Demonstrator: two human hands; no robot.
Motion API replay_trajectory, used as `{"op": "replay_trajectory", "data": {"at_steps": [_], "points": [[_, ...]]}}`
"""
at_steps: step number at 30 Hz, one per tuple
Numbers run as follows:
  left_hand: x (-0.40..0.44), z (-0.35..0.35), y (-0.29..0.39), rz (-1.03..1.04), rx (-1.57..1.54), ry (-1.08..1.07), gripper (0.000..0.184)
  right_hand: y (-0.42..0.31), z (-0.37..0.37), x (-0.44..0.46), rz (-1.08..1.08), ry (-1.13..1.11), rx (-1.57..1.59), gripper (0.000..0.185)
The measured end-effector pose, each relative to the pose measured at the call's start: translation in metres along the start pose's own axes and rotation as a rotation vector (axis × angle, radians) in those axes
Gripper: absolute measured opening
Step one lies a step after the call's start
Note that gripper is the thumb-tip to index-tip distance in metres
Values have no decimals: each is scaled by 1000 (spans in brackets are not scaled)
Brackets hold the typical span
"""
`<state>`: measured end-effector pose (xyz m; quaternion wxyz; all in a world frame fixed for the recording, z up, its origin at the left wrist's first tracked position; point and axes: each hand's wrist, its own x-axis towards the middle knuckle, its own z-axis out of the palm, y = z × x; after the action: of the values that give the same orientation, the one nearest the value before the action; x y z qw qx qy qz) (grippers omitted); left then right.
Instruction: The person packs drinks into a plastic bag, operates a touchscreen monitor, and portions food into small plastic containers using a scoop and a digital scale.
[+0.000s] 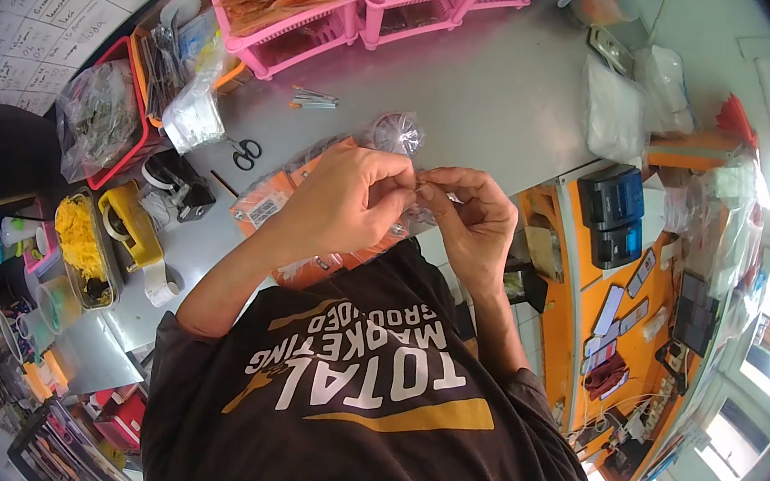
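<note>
My left hand (342, 199) and my right hand (472, 220) meet at their fingertips over the table edge, in front of my dark shirt. Both pinch at one small spot, and what lies between the fingers is too small to make out. Orange packets with white labels (264, 206) lie beneath and beside my left hand. Just beyond the fingertips sits a roll in clear, shiny plastic (396, 133).
Pink baskets (279, 45) with packets stand at the far edge. Scissors (246, 154), a yellow tape dispenser (132, 227) and a tray of yellow shreds (83, 237) are at left. Clear bags (612, 110) lie far right, above an orange desk (572, 360).
</note>
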<state>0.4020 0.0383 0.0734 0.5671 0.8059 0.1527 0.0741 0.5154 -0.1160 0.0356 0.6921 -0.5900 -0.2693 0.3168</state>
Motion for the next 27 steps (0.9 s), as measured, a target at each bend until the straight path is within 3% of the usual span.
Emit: {"op": "replay_trajectory", "data": {"at_steps": [23, 27], "points": [[-1, 1, 3, -108, -36, -17, 6, -8, -4, 0, 3, -60, -68, 15], [-5, 9, 0, -6, -1, 38, 3, -18, -6, -3, 3, -99, -144, 14]]}}
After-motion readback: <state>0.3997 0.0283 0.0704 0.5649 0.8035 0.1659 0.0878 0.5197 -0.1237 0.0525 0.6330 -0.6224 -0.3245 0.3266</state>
